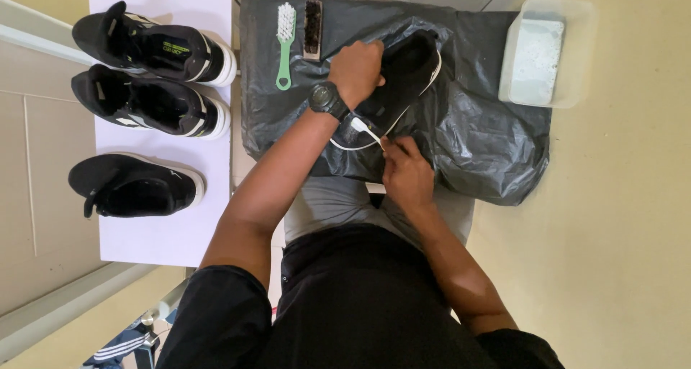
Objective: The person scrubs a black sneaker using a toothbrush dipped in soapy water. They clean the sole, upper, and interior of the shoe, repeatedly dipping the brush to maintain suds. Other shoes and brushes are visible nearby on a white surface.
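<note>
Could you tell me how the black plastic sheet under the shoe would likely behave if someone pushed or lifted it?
The crumpled black plastic sheet looks thin and floppy: its deep wrinkles suggest it would bunch rather than slide flat. Its glossy surface is probably slippery. Lifted, it would likely drape limply, though the black shoe with white sole, held by the left hand, weighs it down.

- Centre of the frame: the left hand (356, 70) and right hand (405, 171) crowd the black shoe (410, 70) on the black plastic sheet (475, 131).
- Upper centre-left: a green brush (285, 44) and a dark brush (312, 28) block that strip.
- Upper right: a clear tub (551, 52) fills the corner.
- Left: three black shoes (147, 99) on the white sheet (162, 232).
- Bare plastic lies open at right of centre; bare floor at far right.
</note>
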